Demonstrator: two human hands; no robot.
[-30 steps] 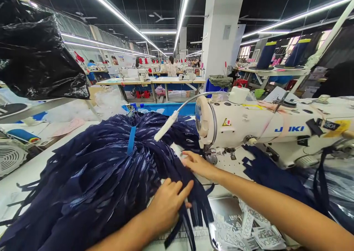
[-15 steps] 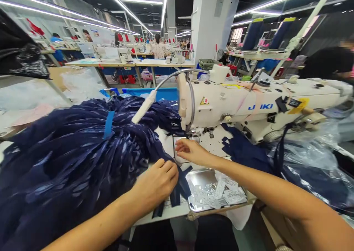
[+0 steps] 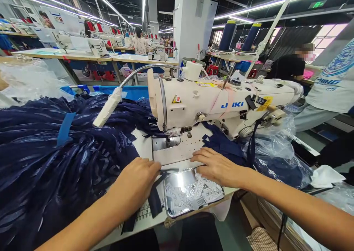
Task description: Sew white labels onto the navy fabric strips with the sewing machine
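My left hand point(image 3: 136, 181), back upward and fingers curled, is closed on a navy fabric strip point(image 3: 155, 201) at the table's front edge. My right hand point(image 3: 218, 167) hangs over the right rear corner of a shiny metal tray point(image 3: 173, 177), fingers stretched out and a little apart, with nothing visible in them. White printed labels point(image 3: 190, 197) lie loose in the tray. Behind both hands stands a white sewing machine point(image 3: 188, 103), its needle area point(image 3: 169, 142) uncovered. A large navy bundle of strips point(image 3: 80, 162), with a blue band point(image 3: 65, 128) across it, lies to the left.
A bendable lamp point(image 3: 107, 107) arches over the bundle. Navy fabric point(image 3: 224, 142) and clear plastic bags point(image 3: 276, 147) lie right of the machine. A person in a light shirt point(image 3: 329, 85) stands at the right. Behind are a blue bin point(image 3: 132, 92) and thread cones point(image 3: 227, 36).
My right hand has moved from beside the needle area toward me, over the tray, and its fingers have spread. My left hand stays low at the strip. The camera view has swung right.
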